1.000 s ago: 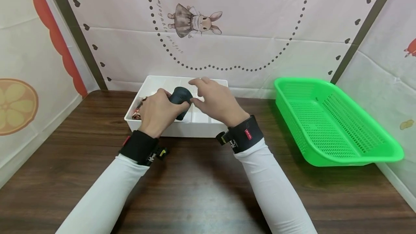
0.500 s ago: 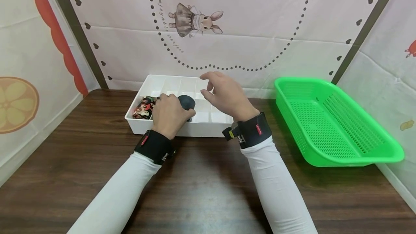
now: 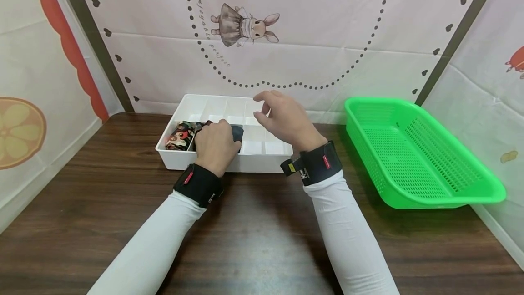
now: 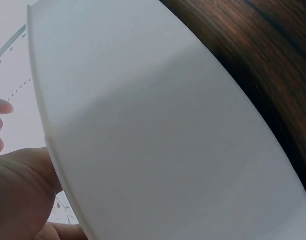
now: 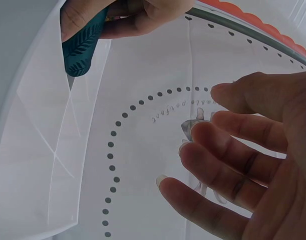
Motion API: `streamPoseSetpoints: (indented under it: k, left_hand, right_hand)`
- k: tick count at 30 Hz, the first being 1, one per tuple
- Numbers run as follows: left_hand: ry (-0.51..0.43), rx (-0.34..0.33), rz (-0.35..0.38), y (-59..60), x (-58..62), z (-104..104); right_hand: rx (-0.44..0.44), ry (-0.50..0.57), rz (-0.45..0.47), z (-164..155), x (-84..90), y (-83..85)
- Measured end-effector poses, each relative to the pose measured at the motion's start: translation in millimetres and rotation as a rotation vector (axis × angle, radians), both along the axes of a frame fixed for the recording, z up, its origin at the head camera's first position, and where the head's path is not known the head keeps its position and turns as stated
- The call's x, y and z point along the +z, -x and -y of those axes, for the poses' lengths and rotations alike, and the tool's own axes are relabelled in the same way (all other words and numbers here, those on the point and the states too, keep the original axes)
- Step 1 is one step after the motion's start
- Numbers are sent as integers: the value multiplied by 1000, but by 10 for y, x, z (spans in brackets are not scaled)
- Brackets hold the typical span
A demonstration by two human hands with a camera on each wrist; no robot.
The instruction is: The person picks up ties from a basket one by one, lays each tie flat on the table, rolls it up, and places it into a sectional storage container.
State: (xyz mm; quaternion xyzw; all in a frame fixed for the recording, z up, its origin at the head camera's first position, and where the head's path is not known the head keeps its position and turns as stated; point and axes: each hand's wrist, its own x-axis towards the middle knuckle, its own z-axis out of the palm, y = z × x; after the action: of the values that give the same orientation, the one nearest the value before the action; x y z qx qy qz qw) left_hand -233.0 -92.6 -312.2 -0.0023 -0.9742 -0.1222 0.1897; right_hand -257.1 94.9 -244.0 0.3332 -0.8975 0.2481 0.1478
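Observation:
My left hand (image 3: 215, 146) reaches into the white divided box (image 3: 258, 164) and holds a dark teal rolled cloth (image 3: 237, 132), set down in a front compartment. In the right wrist view a leaf pattern shows on this rolled cloth (image 5: 81, 52), with fingers around its upper part. To its left lie a colourful printed cloth bundle (image 3: 180, 136) and a dark bundle, partly hidden by the hand. My right hand (image 3: 286, 119) hovers over the box's right side, fingers spread and loosely bent, holding nothing. The left wrist view shows mostly the box's outer wall (image 4: 158, 130).
A green perforated basket (image 3: 370, 165) stands on the right of the dark wooden table (image 3: 262, 240). Behind the box rises a printed cloth wall (image 3: 311, 26), with more cloth walls at both sides. White dividers split the box into several compartments.
The left hand has moved right and down with the rolled cloth, which now sits lower in the box. The right hand has drawn off it, up and right. The printed bundle is uncovered.

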Motion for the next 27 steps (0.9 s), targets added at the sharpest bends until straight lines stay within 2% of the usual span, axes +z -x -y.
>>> streamPoseSetpoints:
  k: [5,9,14,20,27]
  left_hand:
    - [76,-30,41,-3,56,8]
    - [30,-90,100,-33,117,28]
    - [-38,-148,87,-64,138,18]
    - [-24,-168,87,-41,137,-1]
    - [8,-224,181,-33,155,94]
  right_hand:
    - [8,-3,11,-5,12,10]
    - [7,-16,36,-23,2,11]
    - [-2,-28,63,-50,-5,1]
    - [-5,-42,73,-64,12,4]
    - [-3,-64,109,-79,-37,16]
